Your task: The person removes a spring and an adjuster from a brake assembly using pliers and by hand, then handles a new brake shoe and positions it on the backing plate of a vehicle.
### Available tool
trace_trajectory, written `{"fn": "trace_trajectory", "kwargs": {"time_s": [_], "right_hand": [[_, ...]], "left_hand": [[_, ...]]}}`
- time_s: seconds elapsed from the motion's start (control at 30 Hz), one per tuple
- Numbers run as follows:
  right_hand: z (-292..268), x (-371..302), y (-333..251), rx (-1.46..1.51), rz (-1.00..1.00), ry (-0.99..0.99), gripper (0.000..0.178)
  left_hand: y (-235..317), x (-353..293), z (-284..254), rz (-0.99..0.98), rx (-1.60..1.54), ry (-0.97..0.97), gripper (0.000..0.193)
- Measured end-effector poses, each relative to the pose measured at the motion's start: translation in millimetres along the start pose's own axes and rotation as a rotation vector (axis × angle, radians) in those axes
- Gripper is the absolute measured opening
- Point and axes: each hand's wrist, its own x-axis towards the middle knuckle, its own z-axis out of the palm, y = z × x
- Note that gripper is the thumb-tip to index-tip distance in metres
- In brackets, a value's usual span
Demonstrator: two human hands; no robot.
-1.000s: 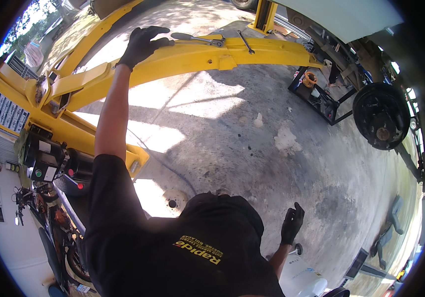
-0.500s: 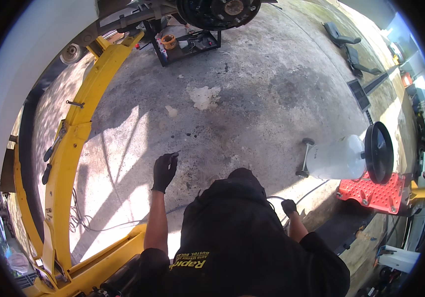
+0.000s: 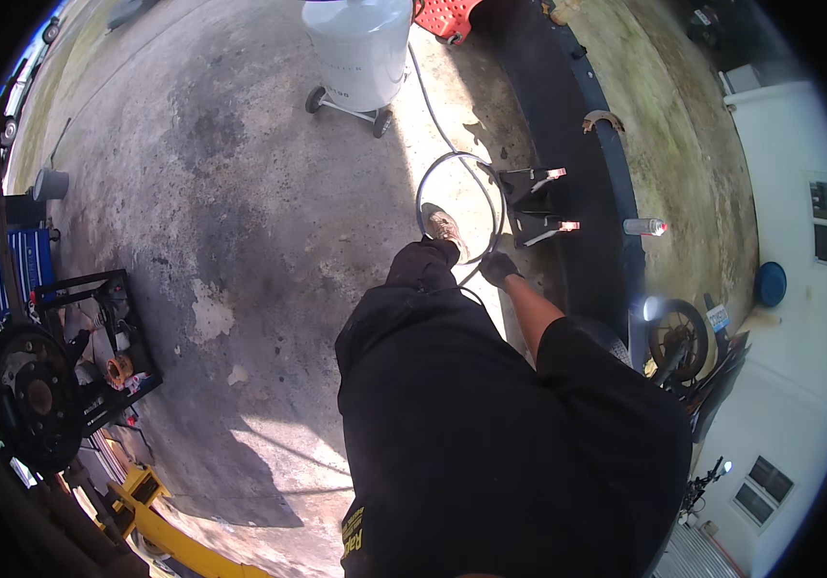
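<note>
My right hand (image 3: 498, 269), in a black glove, hangs low beside my right leg. It overlaps the edge of a looped black hose (image 3: 422, 183) on the floor; whether it touches the hose I cannot tell, and its fingers are too dark to make out. My shoe (image 3: 442, 225) stands in the sunlit patch inside that loop. Two black stands (image 3: 527, 228) with red-and-white tips sit just right of the hose. My left hand is out of view, and my black clothing fills the lower middle.
Ahead stands a white wheeled tank (image 3: 360, 58), with a perforated red panel (image 3: 446, 16) beside it. A spray can (image 3: 643, 226) and a curved brake shoe (image 3: 603, 119) rest along the dark ledge at right. Leftward are a black cart (image 3: 144, 332), a wheel hub (image 3: 39, 395) and a yellow lift arm (image 3: 177, 541).
My view has swung to the right, so the tank now stands ahead and the yellow arm lies lower left. My left hand has left the view. My right hand is now near the hose loop.
</note>
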Motion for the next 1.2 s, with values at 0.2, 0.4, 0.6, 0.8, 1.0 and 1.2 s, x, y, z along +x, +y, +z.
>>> {"fn": "trace_trajectory", "kwargs": {"time_s": [0.2,0.4,0.6,0.8,1.0,1.2], "right_hand": [[9,22,70,0.104,0.165,0.132,0.035],[-34,48,166,0.656,0.544,0.245,0.021],[-93,135,283,0.870,0.842,0.373,0.027],[-118,276,424,1.003,0.927,0.669,0.048],[-149,377,538,1.335,1.192,0.945,0.102],[-174,419,529,1.602,1.059,0.743,0.079]], "left_hand": [[129,6,-48,0.135,-0.357,0.241,0.054],[316,-7,-42,0.352,-0.128,0.160,0.057],[417,-85,71,0.294,0.209,-0.047,0.040],[413,-146,89,0.042,0.422,-0.081,0.040],[444,-149,77,-0.018,0.404,0.033,0.041],[479,-186,98,-0.111,0.410,0.187,0.040]]}}
